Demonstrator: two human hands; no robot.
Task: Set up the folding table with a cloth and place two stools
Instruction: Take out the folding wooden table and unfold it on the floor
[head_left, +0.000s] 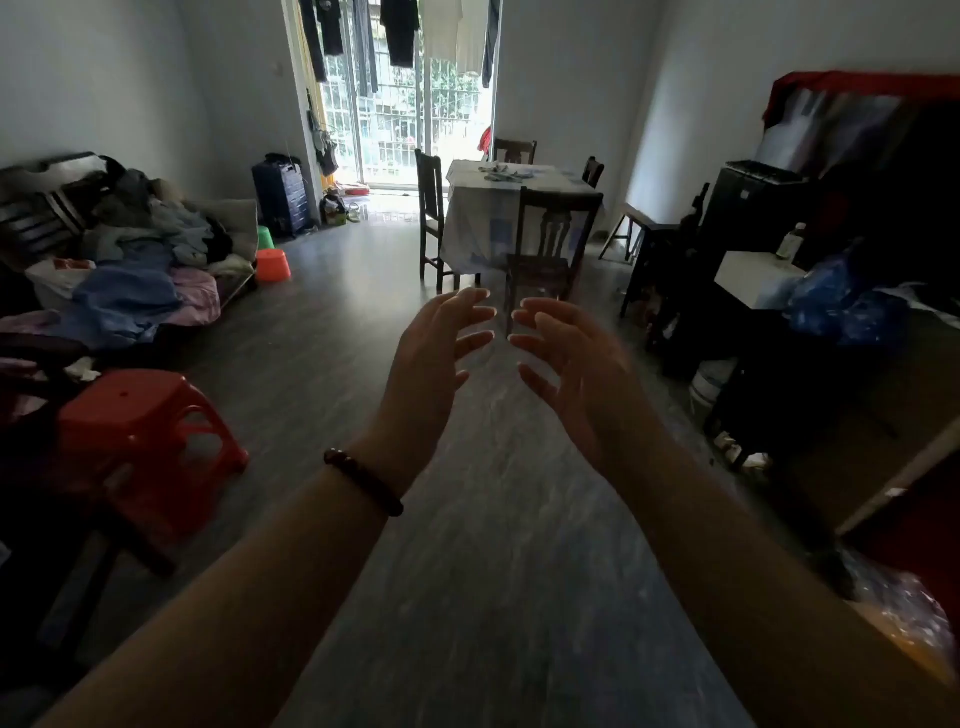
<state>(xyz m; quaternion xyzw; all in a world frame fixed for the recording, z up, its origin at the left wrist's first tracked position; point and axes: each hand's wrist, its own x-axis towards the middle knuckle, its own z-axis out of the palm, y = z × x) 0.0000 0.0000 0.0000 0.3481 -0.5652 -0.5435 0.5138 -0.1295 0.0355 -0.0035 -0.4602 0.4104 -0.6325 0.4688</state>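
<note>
Red stool (140, 431) sits at lower left of the frame, untouched, so setup looks barely started. The left hand (431, 358) and right hand (576, 374) hover mid-frame over the floor (493, 545), fingers spread, palms facing, close but apart, holding nothing. Can't spot a folding table for sure; the brown board (872, 431) at lower right might be it. Next move is probably grabbing that.

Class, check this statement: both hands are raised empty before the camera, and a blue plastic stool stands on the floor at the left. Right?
One mistake: the head view shows the plastic stool at the left is red, not blue. The left hand and right hand are indeed raised empty before the camera.
</note>
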